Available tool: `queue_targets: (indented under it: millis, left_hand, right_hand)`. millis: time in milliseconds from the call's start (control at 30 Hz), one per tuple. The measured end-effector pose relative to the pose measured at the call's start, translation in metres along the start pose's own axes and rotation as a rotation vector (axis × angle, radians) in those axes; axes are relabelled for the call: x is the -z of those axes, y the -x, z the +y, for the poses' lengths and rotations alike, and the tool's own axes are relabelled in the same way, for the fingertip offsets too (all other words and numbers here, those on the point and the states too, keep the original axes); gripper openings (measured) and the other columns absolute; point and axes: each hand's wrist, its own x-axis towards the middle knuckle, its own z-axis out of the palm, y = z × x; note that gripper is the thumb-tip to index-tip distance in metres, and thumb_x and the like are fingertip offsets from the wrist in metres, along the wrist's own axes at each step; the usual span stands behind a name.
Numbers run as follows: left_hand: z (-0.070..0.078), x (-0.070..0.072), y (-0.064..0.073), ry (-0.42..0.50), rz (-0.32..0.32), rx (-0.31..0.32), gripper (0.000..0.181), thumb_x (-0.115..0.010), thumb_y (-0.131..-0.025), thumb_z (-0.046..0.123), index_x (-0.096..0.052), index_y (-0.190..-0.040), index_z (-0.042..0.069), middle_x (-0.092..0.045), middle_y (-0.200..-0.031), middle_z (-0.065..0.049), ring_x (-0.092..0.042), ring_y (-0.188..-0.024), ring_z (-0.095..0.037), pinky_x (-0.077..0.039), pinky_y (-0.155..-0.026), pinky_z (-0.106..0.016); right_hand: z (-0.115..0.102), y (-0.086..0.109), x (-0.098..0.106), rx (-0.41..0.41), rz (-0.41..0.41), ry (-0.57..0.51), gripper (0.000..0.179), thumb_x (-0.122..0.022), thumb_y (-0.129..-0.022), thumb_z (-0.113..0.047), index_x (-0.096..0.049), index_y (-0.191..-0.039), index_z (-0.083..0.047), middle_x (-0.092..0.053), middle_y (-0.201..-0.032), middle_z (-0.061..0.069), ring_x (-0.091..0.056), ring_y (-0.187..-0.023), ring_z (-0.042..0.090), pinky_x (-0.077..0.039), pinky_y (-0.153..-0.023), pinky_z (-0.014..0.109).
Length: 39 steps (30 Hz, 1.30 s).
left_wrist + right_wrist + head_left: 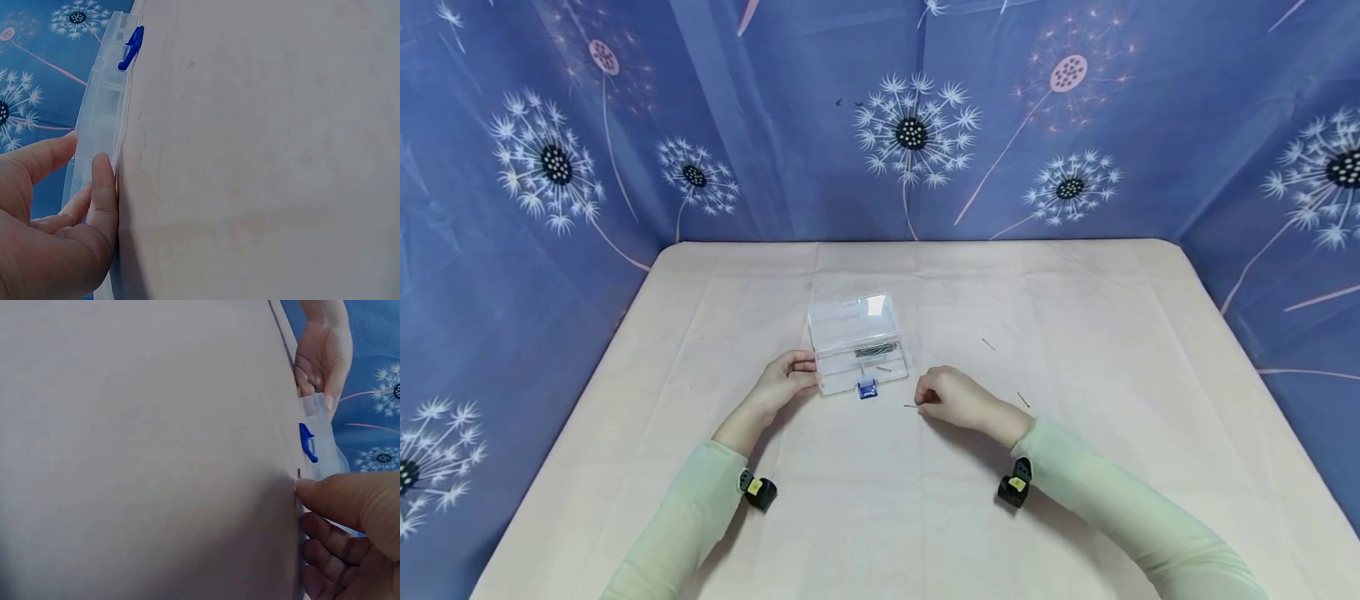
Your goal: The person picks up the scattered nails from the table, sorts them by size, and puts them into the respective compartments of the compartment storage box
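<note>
A clear plastic box (857,382) lies on the table with its lid (852,323) open toward the back. A blue latch (867,389) hangs at its front edge. My left hand (784,382) grips the box's left end between thumb and fingers; the left wrist view shows this hand (59,219) against the box wall (100,115). To the right of the box, my right hand (953,397) pinches a thin dark metal pin (910,406), its tip poking out leftward. In the right wrist view, the pin (299,472) shows just beyond the thumb tip.
A bundle of similar thin pins (876,350) lies in the box's rear compartment, and a loose pin (883,369) in the front one. On the table's right are another pin (988,343) and a further pin (1023,400). A blue dandelion-print curtain (820,167) surrounds the table.
</note>
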Motion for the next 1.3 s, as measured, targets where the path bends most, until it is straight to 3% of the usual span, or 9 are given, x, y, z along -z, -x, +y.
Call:
queue_targets:
  millis: [200,433,600,933,1300]
  left_hand:
    - [0.0,-0.001,0.001,0.004,0.001,0.009,0.049,-0.057,-0.088,-0.003,-0.039,-0.132,-0.012,-0.051,-0.112,-0.015,-0.054,-0.085,-0.006,-0.055,-0.078,-0.016]
    - [0.0,0.0,-0.001,0.019,0.009,0.006,0.05,-0.058,-0.088,-0.002,-0.039,-0.132,-0.012,-0.05,-0.111,-0.014,-0.055,-0.086,-0.007,-0.055,-0.077,-0.016]
    - [0.0,0.0,-0.002,0.019,0.004,0.008,0.05,-0.058,-0.087,-0.003,-0.039,-0.132,-0.012,-0.05,-0.112,-0.014,-0.055,-0.088,-0.007,-0.055,-0.078,-0.016]
    - [0.0,0.0,-0.002,0.006,-0.005,0.003,0.049,-0.057,-0.088,-0.004,-0.039,-0.132,-0.012,-0.052,-0.111,-0.013,-0.055,-0.082,-0.002,-0.055,-0.074,-0.015]
    - [0.0,0.0,-0.002,0.006,0.006,0.013,0.049,-0.057,-0.088,-0.004,-0.039,-0.132,-0.011,-0.052,-0.108,-0.01,-0.055,-0.081,-0.002,-0.055,-0.074,-0.015]
  right_hand:
    - [0.002,0.0,-0.003,0.004,0.0,0.032,0.007,-0.07,-0.08,-0.007,-0.064,-0.076,-0.009,-0.055,-0.073,-0.003,-0.046,-0.071,0.008,-0.044,-0.068,0.025]
    - [0.003,-0.001,-0.002,0.065,-0.006,0.083,0.009,-0.068,-0.082,-0.006,-0.061,-0.076,-0.009,-0.054,-0.071,-0.003,-0.047,-0.07,0.009,-0.045,-0.069,0.028]
    - [0.003,-0.001,0.004,-0.021,-0.022,-0.056,0.006,-0.063,-0.081,-0.003,-0.061,-0.076,-0.007,-0.056,-0.068,-0.004,-0.047,-0.065,0.006,-0.045,-0.061,0.02]
    - [0.015,-0.003,0.007,-0.177,0.077,-0.313,0.006,-0.063,-0.078,0.003,-0.063,-0.076,-0.002,-0.064,-0.068,0.004,-0.053,-0.06,0.007,-0.049,-0.056,0.018]
    - [0.012,-0.026,0.015,-0.227,0.167,-0.482,0.006,-0.059,-0.076,0.006,-0.063,-0.08,0.004,-0.062,-0.071,0.006,-0.054,-0.062,0.009,-0.05,-0.056,0.017]
